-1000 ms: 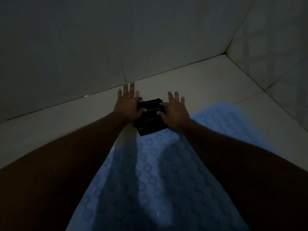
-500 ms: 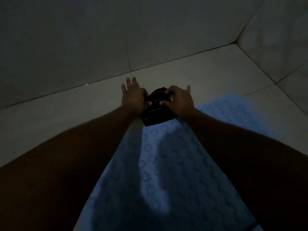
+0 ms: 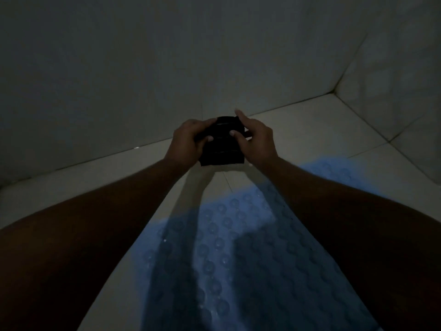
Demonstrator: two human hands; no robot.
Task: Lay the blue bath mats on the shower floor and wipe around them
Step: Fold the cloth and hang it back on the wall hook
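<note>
The left hand (image 3: 187,137) curls round the left edge of a small black folded ribbed cloth (image 3: 223,149), thumb on its face. The right hand (image 3: 259,142) pinches the cloth's right edge, thumb in front and forefinger raised. Nearer, beneath both forearms, the blue rubber bath mat with round bumps (image 3: 222,247) lies flat on the pale tiled shower floor (image 3: 298,130), its far edge just short of the cloth.

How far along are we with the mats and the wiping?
Done: one blue bath mat lies flat on the shower floor; no second mat shows. In hand: the left hand and right hand both grip a folded dark cloth, apparently lifted off the floor near the wall. Left: wiping around the mat; the dim view cannot show which parts are wiped.
</note>
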